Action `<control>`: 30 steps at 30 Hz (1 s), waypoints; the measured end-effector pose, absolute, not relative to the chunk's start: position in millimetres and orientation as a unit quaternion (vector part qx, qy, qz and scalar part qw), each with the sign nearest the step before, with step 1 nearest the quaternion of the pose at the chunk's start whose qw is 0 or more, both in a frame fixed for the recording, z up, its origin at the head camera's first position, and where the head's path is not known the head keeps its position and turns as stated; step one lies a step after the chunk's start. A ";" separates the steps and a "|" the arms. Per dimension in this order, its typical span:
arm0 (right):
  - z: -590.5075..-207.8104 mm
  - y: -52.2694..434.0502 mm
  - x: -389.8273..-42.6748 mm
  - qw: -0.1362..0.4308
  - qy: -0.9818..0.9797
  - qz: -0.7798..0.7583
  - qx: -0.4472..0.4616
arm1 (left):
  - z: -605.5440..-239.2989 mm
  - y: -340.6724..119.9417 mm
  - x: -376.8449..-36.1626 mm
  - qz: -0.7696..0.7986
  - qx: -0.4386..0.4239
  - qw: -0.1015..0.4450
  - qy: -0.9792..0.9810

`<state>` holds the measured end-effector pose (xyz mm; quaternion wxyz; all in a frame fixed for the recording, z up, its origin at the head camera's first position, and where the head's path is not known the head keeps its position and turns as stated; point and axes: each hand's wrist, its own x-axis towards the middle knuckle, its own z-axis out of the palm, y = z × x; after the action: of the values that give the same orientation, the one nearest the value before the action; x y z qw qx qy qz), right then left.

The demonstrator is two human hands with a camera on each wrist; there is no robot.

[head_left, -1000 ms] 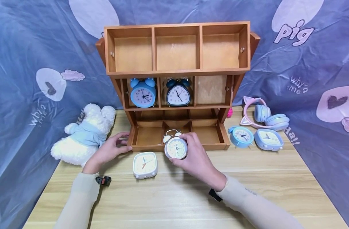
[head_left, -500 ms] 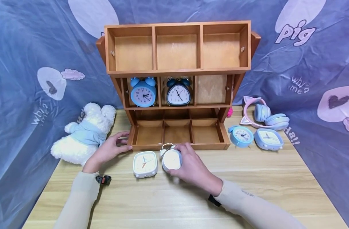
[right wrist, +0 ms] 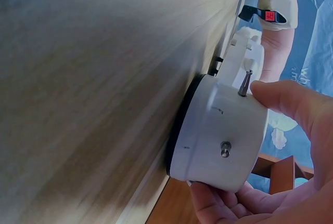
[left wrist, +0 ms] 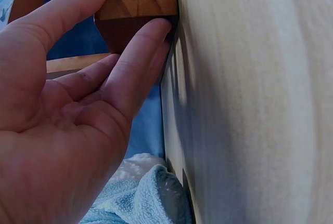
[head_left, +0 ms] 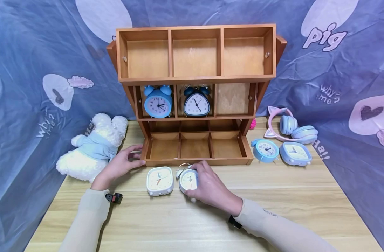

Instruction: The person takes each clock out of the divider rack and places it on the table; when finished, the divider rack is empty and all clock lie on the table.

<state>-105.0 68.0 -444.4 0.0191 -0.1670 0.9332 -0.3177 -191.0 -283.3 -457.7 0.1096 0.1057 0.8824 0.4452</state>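
My right hand (head_left: 200, 182) grips a white round twin-bell alarm clock (head_left: 188, 180), which lies low on the wooden table (head_left: 192, 224) just right of a white square clock (head_left: 159, 180). In the right wrist view my fingers (right wrist: 283, 104) wrap the clock's white casing (right wrist: 218, 130), which touches the tabletop. My left hand (head_left: 129, 160) rests with straight fingers against the lower left corner of the wooden shelf unit (head_left: 195, 78); in the left wrist view a fingertip (left wrist: 156, 29) touches that corner (left wrist: 138, 5).
A blue round clock (head_left: 158, 103) and a dark clock (head_left: 196, 103) stand in the shelf's middle row. A white plush toy (head_left: 91, 147) lies at the left. At the right lie a blue clock (head_left: 265, 149), a pale square clock (head_left: 295, 153) and cat-ear headphones (head_left: 289, 126).
My right hand brought the round white clock down from in front of the shelf's bottom tray to the table beside the square clock. The left hand stayed put.
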 end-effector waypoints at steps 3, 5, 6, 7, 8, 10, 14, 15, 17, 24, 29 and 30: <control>-444.7 67.8 -105.3 0.021 0.935 -0.313 -0.167 | -457.8 -283.2 -191.3 0.446 0.106 0.108 0.882; -444.7 67.6 -105.6 0.020 0.936 -0.308 -0.168 | -458.0 -283.3 -191.6 0.447 0.107 0.107 0.882; -444.7 67.5 -105.7 0.021 0.936 -0.307 -0.169 | -458.1 -283.4 -191.7 0.448 0.106 0.108 0.881; -444.8 67.5 -105.8 0.021 0.937 -0.306 -0.170 | -458.3 -283.5 -191.8 0.449 0.106 0.108 0.880; -445.0 67.5 -106.0 0.021 0.937 -0.305 -0.171 | -458.5 -283.7 -191.9 0.450 0.107 0.108 0.880; -445.0 67.6 -106.3 0.022 0.937 -0.302 -0.172 | -459.1 -284.0 -191.9 0.450 0.107 0.109 0.880; -444.3 68.4 -106.5 0.021 0.938 -0.298 -0.176 | -460.0 -284.4 -191.5 0.450 0.109 0.108 0.880; -444.0 68.6 -106.3 0.021 0.938 -0.298 -0.177 | -460.0 -284.3 -191.4 0.451 0.109 0.108 0.879; -443.8 69.2 -106.0 0.020 0.937 -0.299 -0.178 | -459.8 -284.0 -191.0 0.452 0.110 0.107 0.879; -444.9 70.8 -105.3 0.016 0.934 -0.306 -0.183 | -459.3 -283.1 -190.7 0.453 0.110 0.107 0.878; -444.1 70.6 -104.7 0.020 0.933 -0.312 -0.181 | -459.7 -284.1 -190.8 0.448 0.107 0.110 0.881; -443.8 70.6 -104.8 0.021 0.933 -0.312 -0.180 | -459.9 -284.3 -191.0 0.448 0.107 0.111 0.880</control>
<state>-104.8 70.6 -443.8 0.0212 -0.1797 0.9326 -0.3124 -191.0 -284.3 -459.9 0.1114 0.1068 0.8805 0.4483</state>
